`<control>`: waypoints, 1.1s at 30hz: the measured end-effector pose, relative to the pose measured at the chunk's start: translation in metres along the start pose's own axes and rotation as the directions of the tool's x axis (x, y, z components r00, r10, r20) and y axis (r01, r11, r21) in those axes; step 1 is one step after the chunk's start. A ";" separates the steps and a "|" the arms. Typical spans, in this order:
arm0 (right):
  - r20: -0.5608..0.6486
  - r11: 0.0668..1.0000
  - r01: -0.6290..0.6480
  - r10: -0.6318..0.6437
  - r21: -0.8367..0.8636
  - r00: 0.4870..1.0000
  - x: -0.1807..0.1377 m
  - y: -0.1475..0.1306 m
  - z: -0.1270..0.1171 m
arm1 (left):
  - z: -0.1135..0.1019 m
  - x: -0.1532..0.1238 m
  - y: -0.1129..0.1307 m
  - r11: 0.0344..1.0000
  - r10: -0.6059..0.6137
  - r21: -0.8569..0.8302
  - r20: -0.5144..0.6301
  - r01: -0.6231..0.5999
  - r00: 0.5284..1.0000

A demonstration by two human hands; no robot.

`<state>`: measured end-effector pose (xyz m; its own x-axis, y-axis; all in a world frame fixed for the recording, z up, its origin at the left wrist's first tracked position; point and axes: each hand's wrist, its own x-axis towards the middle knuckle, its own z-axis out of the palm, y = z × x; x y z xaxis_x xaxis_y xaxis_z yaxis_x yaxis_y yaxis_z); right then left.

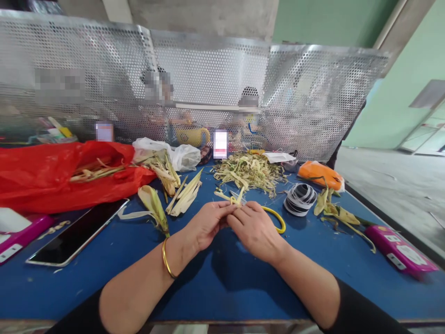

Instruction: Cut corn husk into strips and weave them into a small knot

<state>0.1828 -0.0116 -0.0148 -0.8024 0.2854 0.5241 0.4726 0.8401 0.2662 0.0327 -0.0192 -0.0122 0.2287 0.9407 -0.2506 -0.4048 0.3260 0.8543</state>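
My left hand [210,222] and my right hand [255,227] meet over the middle of the blue table. Between their fingertips, both pinch a pale strip of corn husk [237,199], bent into a small knot or loop with loose ends sticking up and out to the left. The fingers hide its lower part. A yellow loop handle [281,221], seemingly of scissors, lies beside and partly behind my right hand. Beyond my fingers sits a heap of shredded husk [252,171]. Flat husk pieces [186,197] and a greenish husk [155,208] lie to the left.
A red plastic bag [52,174] and a phone [81,234] occupy the left. On the right are a wound coil of white and black strips [301,199], an orange packet [321,175] and a magenta box [399,250]. A perforated metal screen [212,69] stands behind, people beyond it.
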 end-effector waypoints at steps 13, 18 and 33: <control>-0.146 0.980 0.141 -0.120 0.141 0.982 0.001 -0.011 -0.014 | 0.002 0.001 0.003 0.999 0.043 0.020 -0.147 -0.041 0.988; -0.129 0.983 -0.181 0.184 0.028 0.974 0.001 0.006 -0.013 | 0.001 0.001 0.007 0.996 0.076 0.061 -0.148 -0.068 0.986; -0.040 0.965 -0.229 0.236 0.131 0.971 0.003 0.000 -0.008 | -0.003 0.007 0.002 0.879 0.316 0.428 -0.191 -0.211 0.929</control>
<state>0.1833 -0.0149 -0.0072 -0.6535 0.4567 0.6037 0.5918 0.8055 0.0312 0.0314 -0.0114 -0.0139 -0.0849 0.9951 -0.0500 -0.0248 0.0481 0.9985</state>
